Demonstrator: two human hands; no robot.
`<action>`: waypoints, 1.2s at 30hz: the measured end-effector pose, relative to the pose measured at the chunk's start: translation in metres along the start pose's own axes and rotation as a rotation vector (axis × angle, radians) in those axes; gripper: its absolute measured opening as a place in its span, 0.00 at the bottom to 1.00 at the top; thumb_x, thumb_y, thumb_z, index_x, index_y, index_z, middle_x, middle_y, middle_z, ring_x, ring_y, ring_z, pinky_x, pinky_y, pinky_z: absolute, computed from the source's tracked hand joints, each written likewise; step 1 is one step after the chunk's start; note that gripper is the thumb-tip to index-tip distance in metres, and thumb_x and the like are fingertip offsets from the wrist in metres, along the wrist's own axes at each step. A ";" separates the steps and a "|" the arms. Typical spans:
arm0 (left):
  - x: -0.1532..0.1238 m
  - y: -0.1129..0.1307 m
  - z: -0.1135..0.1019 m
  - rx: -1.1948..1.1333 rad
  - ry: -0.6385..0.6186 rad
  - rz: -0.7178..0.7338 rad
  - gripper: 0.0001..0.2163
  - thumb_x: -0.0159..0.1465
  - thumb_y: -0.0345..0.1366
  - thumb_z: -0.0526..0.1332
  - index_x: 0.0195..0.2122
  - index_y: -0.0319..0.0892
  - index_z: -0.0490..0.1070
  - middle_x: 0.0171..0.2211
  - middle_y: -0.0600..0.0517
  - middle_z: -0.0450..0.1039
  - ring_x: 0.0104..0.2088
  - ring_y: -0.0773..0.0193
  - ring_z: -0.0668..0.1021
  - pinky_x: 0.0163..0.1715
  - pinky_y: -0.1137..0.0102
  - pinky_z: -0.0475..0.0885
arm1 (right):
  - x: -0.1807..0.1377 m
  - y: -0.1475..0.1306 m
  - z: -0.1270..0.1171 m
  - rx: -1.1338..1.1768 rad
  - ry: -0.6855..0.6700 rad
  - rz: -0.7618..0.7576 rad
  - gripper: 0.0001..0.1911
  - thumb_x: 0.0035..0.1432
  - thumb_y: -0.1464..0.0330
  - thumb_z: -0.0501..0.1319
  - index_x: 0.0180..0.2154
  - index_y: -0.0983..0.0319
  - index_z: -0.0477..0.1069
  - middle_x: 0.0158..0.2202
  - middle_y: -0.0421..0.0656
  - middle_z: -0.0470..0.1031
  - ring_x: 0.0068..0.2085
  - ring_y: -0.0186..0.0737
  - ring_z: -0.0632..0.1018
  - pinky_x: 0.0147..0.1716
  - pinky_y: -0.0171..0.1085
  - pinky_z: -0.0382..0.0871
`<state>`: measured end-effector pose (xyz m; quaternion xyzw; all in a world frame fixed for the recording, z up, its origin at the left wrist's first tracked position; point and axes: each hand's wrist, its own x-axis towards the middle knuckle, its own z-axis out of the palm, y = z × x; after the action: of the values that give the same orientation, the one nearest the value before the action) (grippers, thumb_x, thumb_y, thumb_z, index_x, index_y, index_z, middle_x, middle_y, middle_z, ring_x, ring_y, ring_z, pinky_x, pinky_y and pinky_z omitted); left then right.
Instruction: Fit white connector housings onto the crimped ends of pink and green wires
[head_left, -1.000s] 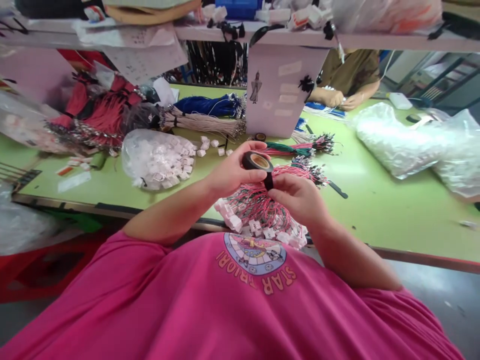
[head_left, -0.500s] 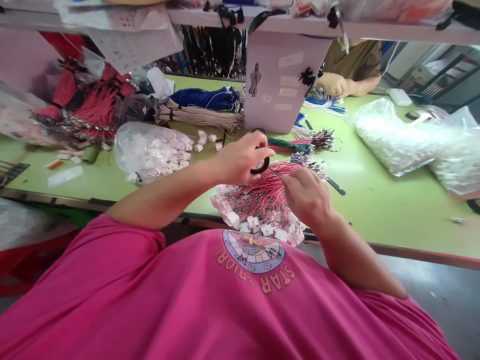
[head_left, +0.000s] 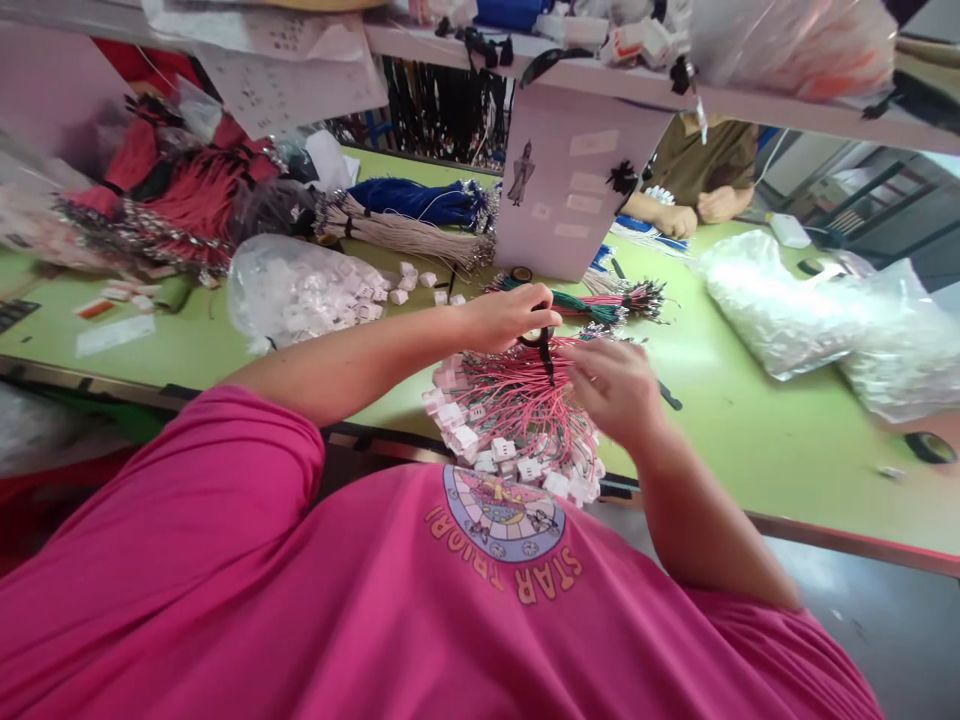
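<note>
Left hand pinches black tape roll; right hand curled on thin pink wire bundle. Crinkly clear bag of white plugs lies far left.

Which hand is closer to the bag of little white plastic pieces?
Left. The left hand grips the black tape roll a short way right of the bag of white pieces. The right hand lies farther right, beyond the pink wire bundle.

1. The left hand covers most of the black tape roll.
2. The right hand is motion-blurred; its grip is indistinct.
3. The co-worker's arms show; the shelf hides the rest.
</note>
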<state>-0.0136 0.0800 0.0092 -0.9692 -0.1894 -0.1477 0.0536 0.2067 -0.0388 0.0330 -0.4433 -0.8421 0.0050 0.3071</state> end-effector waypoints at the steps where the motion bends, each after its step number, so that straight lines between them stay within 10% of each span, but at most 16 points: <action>1: 0.000 -0.001 0.002 -0.030 0.025 0.023 0.24 0.62 0.23 0.54 0.58 0.45 0.67 0.53 0.41 0.64 0.54 0.54 0.71 0.50 0.61 0.73 | 0.010 0.008 -0.004 0.087 0.051 0.046 0.13 0.62 0.69 0.57 0.42 0.58 0.80 0.41 0.45 0.82 0.42 0.44 0.79 0.48 0.49 0.68; 8: -0.002 -0.004 0.009 -0.089 0.087 -0.079 0.17 0.68 0.33 0.52 0.55 0.46 0.71 0.55 0.41 0.66 0.56 0.52 0.72 0.49 0.60 0.72 | 0.073 0.052 0.013 0.954 -0.430 0.279 0.34 0.45 0.69 0.69 0.56 0.59 0.70 0.46 0.45 0.79 0.42 0.42 0.79 0.39 0.41 0.77; 15: 0.009 0.012 -0.011 0.051 0.012 -0.219 0.11 0.69 0.39 0.54 0.44 0.40 0.72 0.45 0.40 0.72 0.47 0.52 0.75 0.38 0.62 0.69 | 0.068 0.035 0.026 1.109 -0.393 0.338 0.38 0.43 0.73 0.68 0.57 0.60 0.63 0.29 0.35 0.76 0.33 0.39 0.79 0.36 0.39 0.75; 23: 0.023 0.030 -0.024 -0.315 0.184 -0.583 0.10 0.63 0.39 0.62 0.44 0.46 0.65 0.38 0.49 0.73 0.36 0.62 0.73 0.34 0.64 0.63 | 0.066 0.013 0.022 0.309 -0.069 0.189 0.33 0.54 0.74 0.59 0.62 0.62 0.62 0.35 0.45 0.77 0.37 0.44 0.77 0.39 0.45 0.72; 29: 0.041 0.031 -0.021 -0.745 0.430 -0.716 0.11 0.61 0.35 0.64 0.42 0.44 0.62 0.35 0.52 0.71 0.37 0.63 0.75 0.35 0.65 0.67 | 0.065 -0.001 -0.009 -0.173 0.073 -0.076 0.13 0.58 0.71 0.56 0.45 0.59 0.73 0.45 0.48 0.76 0.48 0.50 0.74 0.49 0.50 0.67; 36: 0.033 0.059 -0.050 -1.412 0.070 -0.528 0.26 0.72 0.55 0.42 0.44 0.39 0.70 0.36 0.43 0.77 0.41 0.57 0.81 0.37 0.60 0.77 | 0.056 0.011 -0.033 -0.146 0.343 0.252 0.08 0.60 0.73 0.53 0.39 0.59 0.68 0.33 0.46 0.73 0.41 0.47 0.75 0.42 0.46 0.68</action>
<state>0.0248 0.0296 0.0638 -0.6906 -0.2738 -0.2724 -0.6115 0.2090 0.0009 0.0851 -0.5605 -0.7137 -0.0931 0.4096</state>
